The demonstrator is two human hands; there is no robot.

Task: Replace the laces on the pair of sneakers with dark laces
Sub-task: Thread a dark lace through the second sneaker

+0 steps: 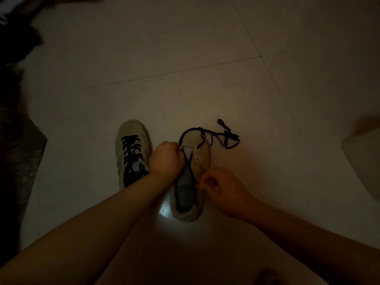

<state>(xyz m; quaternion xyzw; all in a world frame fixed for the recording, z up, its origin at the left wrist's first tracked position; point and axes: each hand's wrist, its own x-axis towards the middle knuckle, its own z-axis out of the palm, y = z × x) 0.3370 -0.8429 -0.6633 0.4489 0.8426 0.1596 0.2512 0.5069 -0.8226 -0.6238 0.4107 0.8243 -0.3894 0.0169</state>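
Two pale sneakers stand on a dim tiled floor. The left sneaker (132,149) has dark laces crossed through its eyelets. The right sneaker (192,175) is mostly unlaced, with its tongue showing. A dark lace (224,136) loops over its toe and trails onto the floor to the right. My left hand (166,159) is closed on the left side of the right sneaker's upper, near the tongue. My right hand (221,187) pinches one end of the dark lace beside the shoe's right eyelets.
Dark cloth or a rug (18,153) runs along the left edge. A pale object (364,159) juts in at the right edge. A bright glint (164,210) lies on the floor by the right sneaker's heel. Tile joints cross the floor behind.
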